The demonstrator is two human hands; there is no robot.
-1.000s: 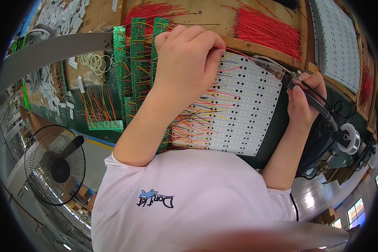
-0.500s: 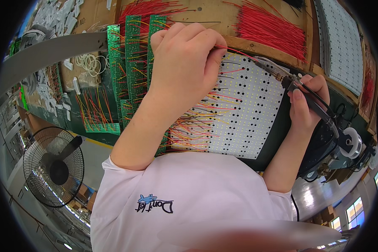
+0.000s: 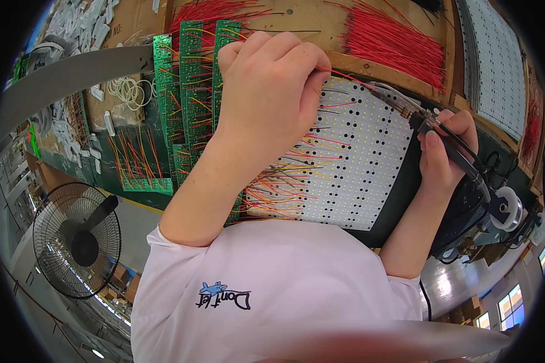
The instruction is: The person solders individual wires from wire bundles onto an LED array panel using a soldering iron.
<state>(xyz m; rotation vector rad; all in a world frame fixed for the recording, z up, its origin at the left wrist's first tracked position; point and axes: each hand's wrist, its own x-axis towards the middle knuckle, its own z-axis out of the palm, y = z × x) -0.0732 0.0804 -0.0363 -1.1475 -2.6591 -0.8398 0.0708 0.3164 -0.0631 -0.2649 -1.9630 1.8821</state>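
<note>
Thumb and fingers of my left hand [image 3: 269,91] are pinched on a red wire [image 3: 351,78], which runs right to the tip of a soldering iron. My right hand [image 3: 445,154] grips this soldering iron [image 3: 419,123], which has a thin metal feed tube along it and a cable behind. Beneath both lies a white LED panel [image 3: 351,193] with rows of small yellowish chips and black dots. Red, yellow and black wires [image 3: 278,187] stick out over its left part. My left hand and forearm hide some of the panel and the green circuit boards [image 3: 192,91] beside it.
Behind the panel, a wooden tray [image 3: 309,21] holds bundles of red wires [image 3: 396,48]. More LED panels [image 3: 493,66] are stacked at the far right. A grey curved arm [image 3: 79,72] crosses the left side, above white plastic parts. A black fan [image 3: 79,242] stands lower left; a white spool [image 3: 510,207] sits right.
</note>
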